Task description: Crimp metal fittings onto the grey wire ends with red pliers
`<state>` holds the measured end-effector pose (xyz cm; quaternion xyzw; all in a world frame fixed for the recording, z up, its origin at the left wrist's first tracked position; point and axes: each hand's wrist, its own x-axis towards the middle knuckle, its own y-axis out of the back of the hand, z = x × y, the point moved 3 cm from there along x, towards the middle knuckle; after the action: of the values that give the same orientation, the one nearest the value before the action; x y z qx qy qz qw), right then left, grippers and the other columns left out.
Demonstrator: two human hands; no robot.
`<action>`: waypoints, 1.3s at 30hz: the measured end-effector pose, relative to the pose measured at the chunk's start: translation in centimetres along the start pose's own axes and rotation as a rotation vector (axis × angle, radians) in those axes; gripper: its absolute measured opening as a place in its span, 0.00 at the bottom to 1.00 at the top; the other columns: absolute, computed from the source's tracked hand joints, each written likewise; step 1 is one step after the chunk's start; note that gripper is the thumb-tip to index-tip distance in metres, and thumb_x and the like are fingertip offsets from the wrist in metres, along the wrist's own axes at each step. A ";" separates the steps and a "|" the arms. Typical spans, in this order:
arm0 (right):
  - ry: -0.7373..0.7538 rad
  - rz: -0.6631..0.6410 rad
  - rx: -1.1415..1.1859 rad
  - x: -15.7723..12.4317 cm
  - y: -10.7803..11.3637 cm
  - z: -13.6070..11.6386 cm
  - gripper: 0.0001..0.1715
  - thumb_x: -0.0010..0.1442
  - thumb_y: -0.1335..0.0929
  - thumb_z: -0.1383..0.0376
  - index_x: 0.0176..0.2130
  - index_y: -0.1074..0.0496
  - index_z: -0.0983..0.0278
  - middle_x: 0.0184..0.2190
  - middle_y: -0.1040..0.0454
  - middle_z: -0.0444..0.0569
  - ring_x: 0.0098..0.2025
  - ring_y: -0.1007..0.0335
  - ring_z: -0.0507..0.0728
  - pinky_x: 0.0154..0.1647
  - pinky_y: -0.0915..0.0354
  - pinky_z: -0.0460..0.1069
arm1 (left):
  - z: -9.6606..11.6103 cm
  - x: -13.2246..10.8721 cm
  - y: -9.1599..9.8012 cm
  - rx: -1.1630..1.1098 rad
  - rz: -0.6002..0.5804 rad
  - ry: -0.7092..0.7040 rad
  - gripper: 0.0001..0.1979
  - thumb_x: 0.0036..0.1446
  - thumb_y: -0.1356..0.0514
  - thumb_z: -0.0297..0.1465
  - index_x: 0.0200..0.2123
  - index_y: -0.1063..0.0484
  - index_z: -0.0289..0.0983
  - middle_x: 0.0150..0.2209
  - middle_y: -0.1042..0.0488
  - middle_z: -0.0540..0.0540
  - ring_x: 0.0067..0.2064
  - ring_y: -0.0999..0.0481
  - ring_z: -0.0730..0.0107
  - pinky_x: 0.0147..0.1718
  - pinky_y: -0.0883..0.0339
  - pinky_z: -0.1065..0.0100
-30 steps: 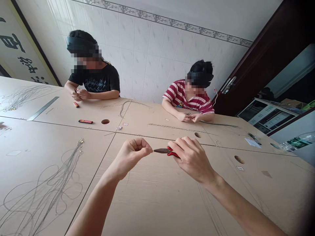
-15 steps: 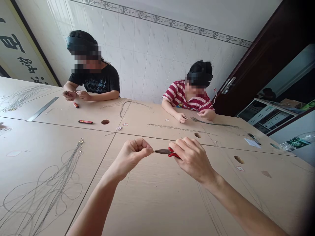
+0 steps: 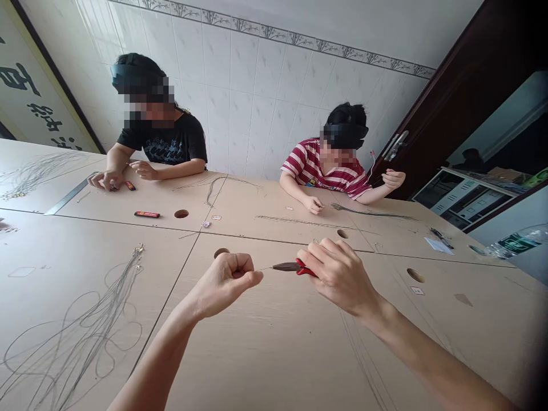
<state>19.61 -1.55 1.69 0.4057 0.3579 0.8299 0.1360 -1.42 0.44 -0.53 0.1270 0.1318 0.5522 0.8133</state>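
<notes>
My right hand (image 3: 336, 274) is wrapped round red-handled pliers (image 3: 287, 266), whose dark jaws point left. A thin cord (image 3: 263, 268) runs from the plier tips to my left hand (image 3: 229, 282), which pinches it between thumb and curled fingers. Both hands are above the table, a short gap apart. To the left of my left forearm lies a bundle of long grey cords (image 3: 107, 317) with small metal ends. A few thin cords (image 3: 363, 359) lie below my right forearm.
Across the table (image 3: 257, 354) sit two people, one in a black shirt (image 3: 171, 140), one in a striped shirt (image 3: 299, 160). A lighter (image 3: 146, 214), a steel ruler (image 3: 68, 197), more cords (image 3: 377, 213) and a plastic bottle (image 3: 518, 242) are around.
My left hand has drawn slightly left and down from the plier tips, so more cord shows. The left person's hand has reached down to the table; the right person's hand has lifted outward.
</notes>
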 end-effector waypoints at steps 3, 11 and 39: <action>0.010 0.000 0.018 -0.2 0.3 0.0 0.10 0.62 0.37 0.75 0.31 0.32 0.64 0.23 0.34 0.42 0.29 0.48 0.53 0.32 0.54 0.50 | -0.1 0.2 -0.4 -0.082 0.055 -0.041 0.18 0.48 0.43 0.33 0.17 0.52 0.38 0.20 0.54 0.54 0.25 0.55 0.75 0.24 0.60 0.67; 0.047 0.040 0.007 -0.2 1.0 -0.1 0.10 0.60 0.36 0.76 0.30 0.32 0.64 0.22 0.35 0.42 0.28 0.50 0.53 0.32 0.55 0.49 | -0.8 0.8 -1.2 -0.574 -0.019 -0.051 0.16 0.40 0.47 0.28 0.13 0.56 0.38 0.17 0.59 0.56 0.21 0.60 0.80 0.23 0.67 0.66; 0.030 0.060 -0.049 -0.7 1.4 0.5 0.13 0.60 0.38 0.77 0.29 0.32 0.64 0.21 0.37 0.42 0.27 0.51 0.53 0.32 0.54 0.50 | -1.7 0.0 -0.9 -0.156 -0.256 -0.030 0.14 0.58 0.40 0.41 0.29 0.28 0.35 0.19 0.38 0.54 0.22 0.42 0.77 0.22 0.49 0.73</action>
<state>20.54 -2.61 2.49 0.4002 0.3271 0.8482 0.1154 -1.25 0.20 -2.48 0.0538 0.0917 0.4507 0.8863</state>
